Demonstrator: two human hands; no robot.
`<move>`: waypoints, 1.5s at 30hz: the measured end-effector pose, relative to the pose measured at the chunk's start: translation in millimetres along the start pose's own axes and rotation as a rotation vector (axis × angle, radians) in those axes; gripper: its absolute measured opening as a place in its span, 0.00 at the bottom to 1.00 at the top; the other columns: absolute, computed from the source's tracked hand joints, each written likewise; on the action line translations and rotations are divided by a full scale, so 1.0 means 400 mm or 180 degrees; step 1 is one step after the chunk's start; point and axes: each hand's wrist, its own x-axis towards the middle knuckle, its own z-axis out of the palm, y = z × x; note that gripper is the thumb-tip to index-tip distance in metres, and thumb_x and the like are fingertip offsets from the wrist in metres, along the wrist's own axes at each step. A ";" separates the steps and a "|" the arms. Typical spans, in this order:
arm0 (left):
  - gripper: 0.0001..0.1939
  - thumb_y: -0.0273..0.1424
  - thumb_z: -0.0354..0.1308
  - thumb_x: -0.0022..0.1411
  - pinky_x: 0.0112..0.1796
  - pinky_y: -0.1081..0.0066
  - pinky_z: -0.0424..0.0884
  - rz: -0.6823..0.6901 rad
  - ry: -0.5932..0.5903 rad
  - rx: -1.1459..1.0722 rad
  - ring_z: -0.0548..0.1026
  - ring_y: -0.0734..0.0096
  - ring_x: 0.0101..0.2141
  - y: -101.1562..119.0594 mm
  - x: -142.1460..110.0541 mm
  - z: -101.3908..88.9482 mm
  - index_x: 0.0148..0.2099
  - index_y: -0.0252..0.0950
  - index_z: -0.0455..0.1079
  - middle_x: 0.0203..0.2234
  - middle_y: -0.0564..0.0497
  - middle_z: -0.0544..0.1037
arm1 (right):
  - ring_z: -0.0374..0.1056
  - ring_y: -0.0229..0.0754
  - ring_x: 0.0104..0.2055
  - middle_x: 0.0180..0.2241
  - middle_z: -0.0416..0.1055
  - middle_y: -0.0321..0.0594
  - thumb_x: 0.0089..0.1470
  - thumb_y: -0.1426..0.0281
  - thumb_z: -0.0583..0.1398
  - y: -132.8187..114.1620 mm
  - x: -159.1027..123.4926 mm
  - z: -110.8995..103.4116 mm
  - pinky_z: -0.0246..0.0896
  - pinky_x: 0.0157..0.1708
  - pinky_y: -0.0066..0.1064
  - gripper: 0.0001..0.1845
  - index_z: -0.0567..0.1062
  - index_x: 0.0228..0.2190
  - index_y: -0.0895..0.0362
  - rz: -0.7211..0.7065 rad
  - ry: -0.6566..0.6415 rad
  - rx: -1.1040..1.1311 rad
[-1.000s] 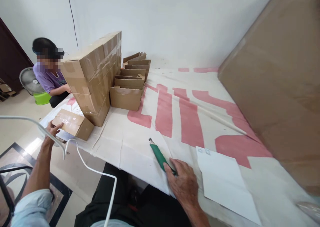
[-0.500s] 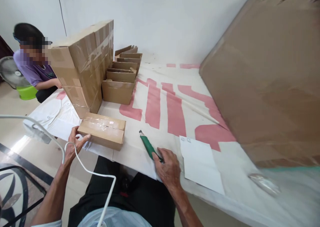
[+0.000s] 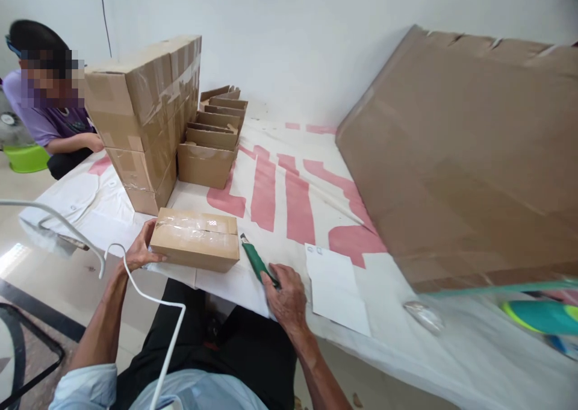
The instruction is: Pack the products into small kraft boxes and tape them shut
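Observation:
A small taped cardboard box (image 3: 194,244) lies near the table's front edge. My left hand (image 3: 143,250) grips its left end, thumb along the front side and fingers partly hidden behind. My right hand (image 3: 289,295) is closed around the rear of a green utility knife (image 3: 253,258). The knife rests low over the tablecloth, its tip pointing away and slightly left, just right of the box. Beside my right hand lies a white sheet of paper (image 3: 336,295).
Stacked taped boxes (image 3: 151,115) stand at the left, with a row of open cartons (image 3: 205,164) behind. A large brown cardboard panel (image 3: 460,175) leans at the right. A person in purple (image 3: 67,121) crouches beyond the stack. A white cable (image 3: 169,344) hangs in front of me.
The small box has shifted right and swung round, now closer to the knife, with my left hand still on its end. The view has turned slightly right, showing a green-yellow item.

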 end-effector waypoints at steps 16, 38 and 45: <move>0.58 0.47 0.82 0.40 0.52 0.52 0.77 0.0445 0.0263 0.0629 0.64 0.39 0.67 0.036 -0.039 0.140 0.68 0.46 0.57 0.66 0.39 0.63 | 0.70 0.55 0.46 0.44 0.78 0.52 0.71 0.54 0.57 0.009 -0.005 0.002 0.66 0.48 0.47 0.20 0.79 0.46 0.56 -0.0045 0.0003 -0.0010; 0.54 0.51 0.80 0.48 0.64 0.40 0.66 0.1226 0.0432 0.1315 0.65 0.35 0.68 0.089 -0.035 0.216 0.71 0.41 0.63 0.68 0.32 0.66 | 0.73 0.53 0.48 0.46 0.78 0.50 0.69 0.62 0.59 -0.208 0.209 -0.177 0.70 0.51 0.50 0.13 0.80 0.47 0.54 -0.0276 0.0295 0.0574; 0.57 0.55 0.81 0.43 0.66 0.37 0.61 0.1386 0.0483 0.1627 0.65 0.31 0.68 0.125 -0.026 0.262 0.71 0.42 0.65 0.68 0.32 0.67 | 0.71 0.52 0.50 0.46 0.77 0.46 0.67 0.72 0.61 -0.450 0.373 -0.270 0.69 0.52 0.48 0.10 0.80 0.47 0.53 -0.1988 -0.0565 0.0664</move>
